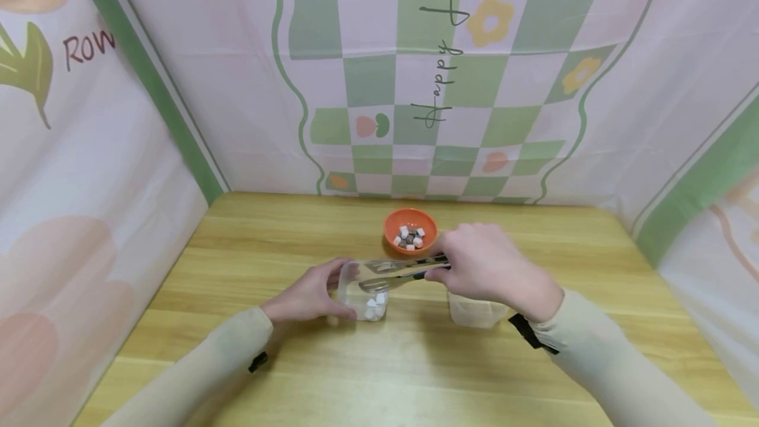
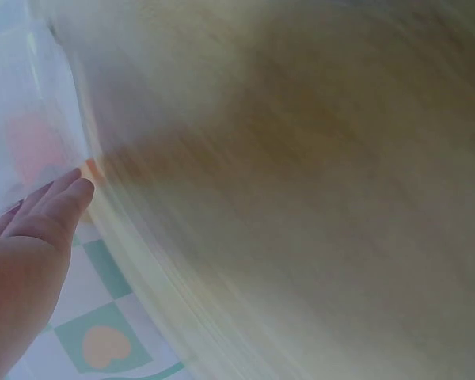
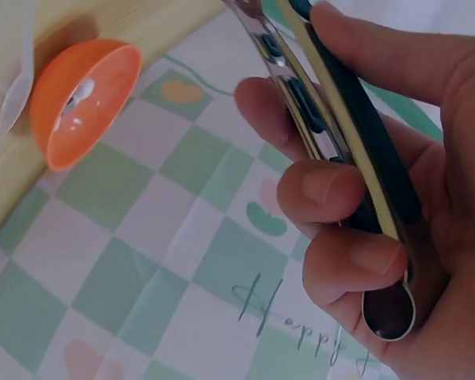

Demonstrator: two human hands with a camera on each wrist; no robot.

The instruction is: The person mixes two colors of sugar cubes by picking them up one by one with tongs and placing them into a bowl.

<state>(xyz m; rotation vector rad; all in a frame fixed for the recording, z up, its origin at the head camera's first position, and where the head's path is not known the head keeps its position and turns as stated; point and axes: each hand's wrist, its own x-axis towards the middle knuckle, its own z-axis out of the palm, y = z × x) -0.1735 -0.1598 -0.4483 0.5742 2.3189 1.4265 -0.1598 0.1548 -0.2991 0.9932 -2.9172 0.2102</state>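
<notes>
My left hand [image 1: 311, 294] holds a clear plastic container [image 1: 351, 290] by its left side, thumb in front and fingers behind. Several white cubes [image 1: 375, 308] lie at the bottom of it. Metal tongs [image 1: 408, 270] with dark handle grips are in my right hand [image 1: 491, 265], their tips over the container. The right wrist view shows fingers curled round the tongs [image 3: 356, 150]; their tips are out of that view. Whether the tips hold anything is too small to tell. In the left wrist view, only part of the left hand [image 2: 36, 253] appears at the edge.
Behind the tongs stands an orange bowl [image 1: 391, 221] with white and dark grey-brown cubes in it. A second clear container [image 1: 474, 313] sits under the right hand, partly hidden. The wooden table [image 1: 284, 229] meets a patterned cloth [image 1: 415, 78] at the back.
</notes>
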